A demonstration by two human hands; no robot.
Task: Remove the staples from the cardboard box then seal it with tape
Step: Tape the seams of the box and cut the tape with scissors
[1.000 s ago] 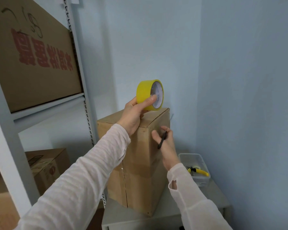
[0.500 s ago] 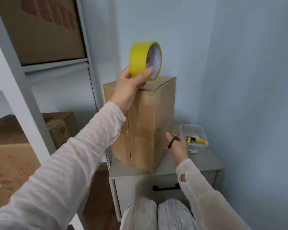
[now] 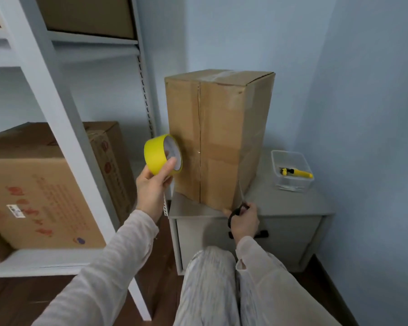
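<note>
Left grip point(image 3: 152, 185) round tape point(image 3: 156, 156), right grip point(image 3: 245, 222) round scissors point(image 3: 234, 214)

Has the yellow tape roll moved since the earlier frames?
Yes. The tape roll dropped from the top of the box to its lower left side, gripped by the left hand.

Printed marks in view, none of them legible.
The large brown cardboard box point(image 3: 45, 184) on the lower shelf, at the left of the frame, carries red printed characters point(image 3: 43, 231) on its front face, too blurred to read. It also has a small white sticker point(image 3: 15, 210) with dark marks near its left edge and a round blue mark point(image 3: 80, 240) low on the right. The smaller brown cardboard box point(image 3: 111, 147) behind it shows red round stamps point(image 3: 106, 166), which are unreadable. The yellow tape roll point(image 3: 156, 158) has faint, illegible print on its white core.
</note>
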